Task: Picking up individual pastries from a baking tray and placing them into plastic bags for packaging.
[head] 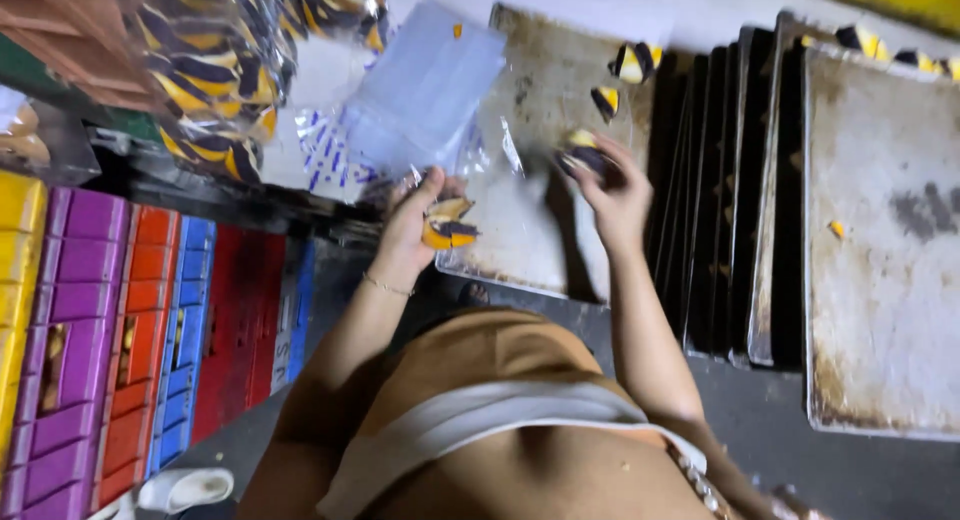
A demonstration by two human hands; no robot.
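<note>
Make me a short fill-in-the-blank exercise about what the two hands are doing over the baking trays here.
1. The left hand holds a clear plastic ____ with a cake piece inside.
2. The right hand grips a yellow and dark cake piece above a worn metal ____.
3. Beside the person's left arm stand stacked plastic ____ in purple, orange and blue.

Missing words: bag; tray; crates

1. You see dim, uneven light, brightest on the pale baking tray (880,250) at right.
2. Motion blur softens everything you look at.
3. Your right hand (612,192) casts a dark shadow.
</note>
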